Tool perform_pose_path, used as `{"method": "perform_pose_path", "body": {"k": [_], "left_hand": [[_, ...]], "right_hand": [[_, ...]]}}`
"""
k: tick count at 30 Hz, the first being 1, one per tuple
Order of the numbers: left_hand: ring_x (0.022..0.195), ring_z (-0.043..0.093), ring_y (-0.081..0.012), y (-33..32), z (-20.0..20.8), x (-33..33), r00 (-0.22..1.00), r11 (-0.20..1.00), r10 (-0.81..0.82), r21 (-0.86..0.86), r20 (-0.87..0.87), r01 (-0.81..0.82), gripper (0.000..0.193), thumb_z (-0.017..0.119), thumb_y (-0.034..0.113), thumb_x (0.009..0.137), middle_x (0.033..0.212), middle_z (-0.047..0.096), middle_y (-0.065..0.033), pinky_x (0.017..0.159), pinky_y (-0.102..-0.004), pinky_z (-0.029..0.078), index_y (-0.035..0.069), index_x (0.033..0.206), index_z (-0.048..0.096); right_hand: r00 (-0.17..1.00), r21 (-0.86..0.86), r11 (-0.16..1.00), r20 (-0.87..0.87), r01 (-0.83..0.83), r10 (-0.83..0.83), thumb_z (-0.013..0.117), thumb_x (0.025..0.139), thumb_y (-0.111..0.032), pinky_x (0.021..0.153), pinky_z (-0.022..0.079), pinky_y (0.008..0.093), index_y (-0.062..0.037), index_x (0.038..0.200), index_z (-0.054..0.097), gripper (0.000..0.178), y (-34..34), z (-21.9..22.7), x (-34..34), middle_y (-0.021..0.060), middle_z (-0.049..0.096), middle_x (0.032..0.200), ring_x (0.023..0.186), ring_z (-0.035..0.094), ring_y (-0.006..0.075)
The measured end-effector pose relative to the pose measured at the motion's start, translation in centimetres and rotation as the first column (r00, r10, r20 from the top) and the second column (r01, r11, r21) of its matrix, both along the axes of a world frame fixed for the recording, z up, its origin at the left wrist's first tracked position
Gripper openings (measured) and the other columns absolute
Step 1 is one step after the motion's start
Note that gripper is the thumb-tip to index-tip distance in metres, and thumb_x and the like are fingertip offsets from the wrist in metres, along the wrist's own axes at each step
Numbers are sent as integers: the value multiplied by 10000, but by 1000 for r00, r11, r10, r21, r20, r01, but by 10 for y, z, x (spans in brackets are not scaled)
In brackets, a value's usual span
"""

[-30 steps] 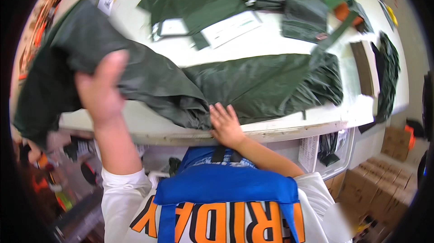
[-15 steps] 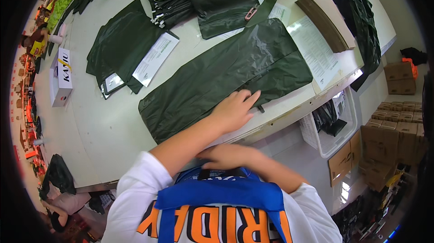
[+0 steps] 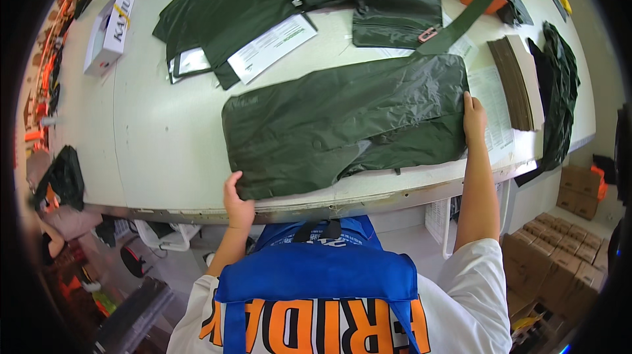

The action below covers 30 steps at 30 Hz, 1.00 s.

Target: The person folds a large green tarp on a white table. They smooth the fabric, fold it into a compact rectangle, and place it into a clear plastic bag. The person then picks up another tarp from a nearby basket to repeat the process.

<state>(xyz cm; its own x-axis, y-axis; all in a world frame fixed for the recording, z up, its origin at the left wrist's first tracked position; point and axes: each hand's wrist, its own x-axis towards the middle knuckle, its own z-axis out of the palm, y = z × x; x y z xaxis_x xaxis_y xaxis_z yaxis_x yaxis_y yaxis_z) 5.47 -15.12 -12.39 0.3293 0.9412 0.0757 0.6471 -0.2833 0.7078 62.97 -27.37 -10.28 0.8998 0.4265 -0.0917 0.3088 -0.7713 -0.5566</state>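
A folded piece of dark green, shiny waterproof fabric (image 3: 342,130) lies in front of me along the table's near edge, wrinkled on its right half. My left hand (image 3: 238,204) grips its near left corner, thumb on top. At the right end, my right hand (image 3: 474,119) holds the short edge, the fingers partly hidden. Beyond the fabric's upper right, a green strap (image 3: 461,30) with a pinkish buckle (image 3: 427,35) reaches toward the back. Whether the strap is joined to the fabric, I cannot tell.
Flat dark green pouches (image 3: 230,8) with white printed cards (image 3: 273,48) lie at the back left; more pouches (image 3: 397,8) are stacked behind the fabric. Brown cardboard sheets (image 3: 513,84) and dark cloth (image 3: 559,91) lie at right. A white box (image 3: 108,31) stands far left. Cartons (image 3: 546,262) fill the floor at right.
My left hand has gone from the fabric's near middle to its left corner. My right hand has moved from my waist to the right end. The fabric now lies straighter along the edge.
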Motion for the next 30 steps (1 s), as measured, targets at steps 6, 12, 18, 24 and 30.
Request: {"method": "perform_pose_path", "body": {"k": [6, 12, 18, 24, 30], "left_hand": [[917, 586, -353, 17, 46, -35, 918, 993, 6, 113, -397, 42, 616, 600, -149, 649, 1112, 510, -160, 784, -392, 492, 133, 1195, 558], [1277, 375, -406, 28, 67, -58, 863, 932, -362, -137, -352, 335, 767, 728, 124, 710, 1431, 300, -220, 1051, -472, 339, 163, 1401, 397], [1346, 351, -295, 149, 63, -27, 989, 977, -84, -184, 118, 104, 589, 576, 258, 916, 1464, 333, -174, 1076, -410, 319, 46, 1416, 348], [619, 476, -319, 216, 27, 31, 951, 946, -301, -149, -72, 288, 290, 583, 292, 924, 706, 563, -178, 626, -375, 441, 33, 811, 518], [698, 587, -387, 211, 40, -5, 758, 914, -403, -184, -512, 362, 263, 600, 315, 903, 696, 600, -158, 621, -450, 462, 70, 842, 527]], "right_hand": [[989, 55, 992, 100, -117, 111, 520, 960, -319, 731, 437, 410, 29, 860, 573, 366, -3, 3, -34, 263, 577, 827, 744, 525, 394], [995, 40, 995, 34, -92, 91, 506, 968, -335, 749, 435, 412, 0, 915, 591, 350, -9, -5, -39, 243, 591, 855, 769, 520, 379], [983, 21, 985, 70, -169, 168, 466, 990, -343, 745, 428, 416, 0, 946, 578, 364, -16, -22, -24, 238, 586, 860, 772, 518, 374], [968, -26, 984, 176, -177, 178, 467, 991, -328, 716, 425, 440, 3, 938, 569, 350, -7, -8, -30, 271, 573, 867, 773, 498, 437], [968, -20, 980, 153, -196, 197, 497, 972, -313, 690, 437, 464, -1, 896, 576, 331, 11, 19, -71, 301, 567, 832, 755, 508, 478]]}}
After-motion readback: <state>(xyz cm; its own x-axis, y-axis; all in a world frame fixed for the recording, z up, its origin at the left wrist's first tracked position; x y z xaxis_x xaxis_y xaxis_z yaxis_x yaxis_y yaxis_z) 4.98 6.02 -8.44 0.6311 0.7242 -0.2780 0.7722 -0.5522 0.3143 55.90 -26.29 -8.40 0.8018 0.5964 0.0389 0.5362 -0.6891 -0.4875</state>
